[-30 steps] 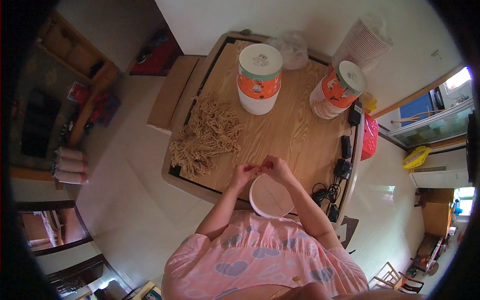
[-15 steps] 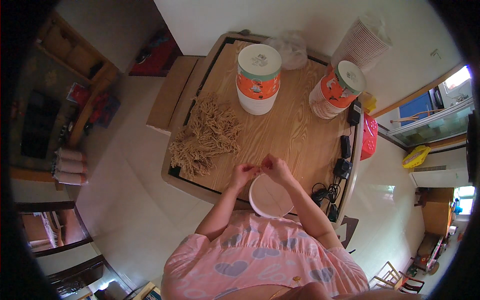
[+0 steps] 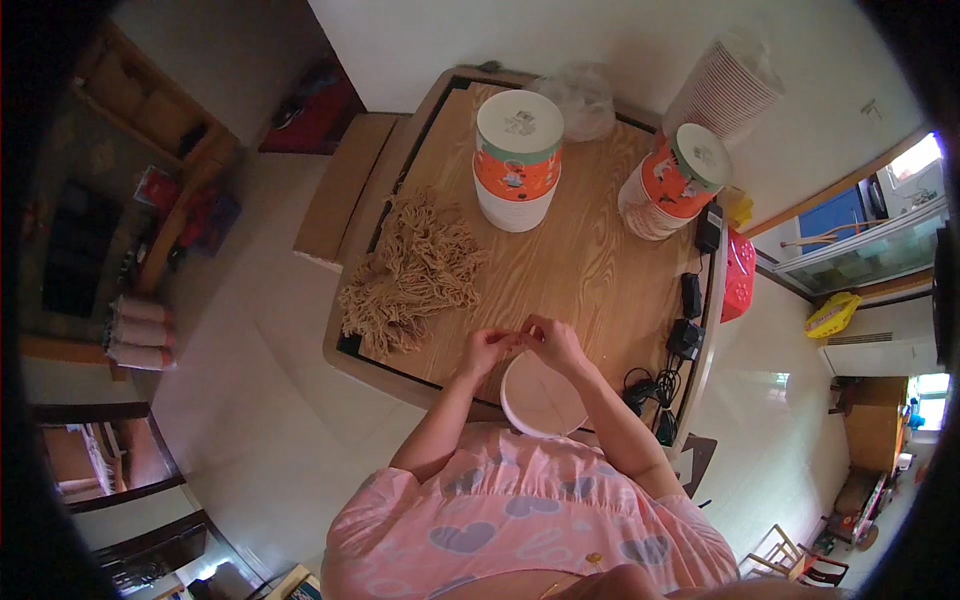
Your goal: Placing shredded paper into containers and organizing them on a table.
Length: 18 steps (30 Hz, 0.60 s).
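My left hand (image 3: 488, 348) and my right hand (image 3: 554, 344) meet at the far side of a white round paper tub (image 3: 525, 400), fingers pinched together. What lies between the fingertips is too small to make out. The tub is at the table's near edge, between my forearms and against my pink shirt. A thin pale cord (image 3: 545, 385) shows across it. Left of my hands lies a heap of tan cords (image 3: 415, 270).
Behind stand an upside-down stack of white and orange tubs (image 3: 518, 165), a second stack (image 3: 675, 185) and a clear plastic bag (image 3: 582, 105). Tall nested white tubs (image 3: 725, 90) lean by the wall. Black adapters (image 3: 685, 338) and cables (image 3: 655, 388) line the wooden table's (image 3: 570, 260) right edge.
The tub has tipped a little and shifted slightly right. My right fingers have curled in closer to the left fingertips. The heap of cords and the stacks stay put.
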Each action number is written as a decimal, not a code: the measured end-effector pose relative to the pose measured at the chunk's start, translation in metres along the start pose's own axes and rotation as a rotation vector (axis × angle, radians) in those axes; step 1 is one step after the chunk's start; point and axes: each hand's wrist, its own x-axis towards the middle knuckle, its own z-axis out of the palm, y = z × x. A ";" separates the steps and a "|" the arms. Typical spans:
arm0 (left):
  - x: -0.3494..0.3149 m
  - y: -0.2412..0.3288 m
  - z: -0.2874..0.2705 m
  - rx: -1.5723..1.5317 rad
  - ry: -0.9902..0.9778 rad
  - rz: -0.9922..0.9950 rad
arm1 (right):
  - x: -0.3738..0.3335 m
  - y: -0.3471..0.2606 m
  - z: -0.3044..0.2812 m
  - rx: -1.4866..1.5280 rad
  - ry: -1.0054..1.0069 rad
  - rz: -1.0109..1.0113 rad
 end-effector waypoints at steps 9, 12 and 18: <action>0.000 -0.001 0.001 -0.039 0.009 -0.012 | 0.001 -0.001 -0.001 0.008 0.017 -0.014; 0.001 -0.005 -0.004 -0.090 0.001 -0.046 | 0.000 -0.001 0.000 0.012 0.024 -0.026; 0.000 0.004 0.003 -0.199 0.018 -0.056 | 0.001 -0.001 -0.001 -0.009 0.015 -0.009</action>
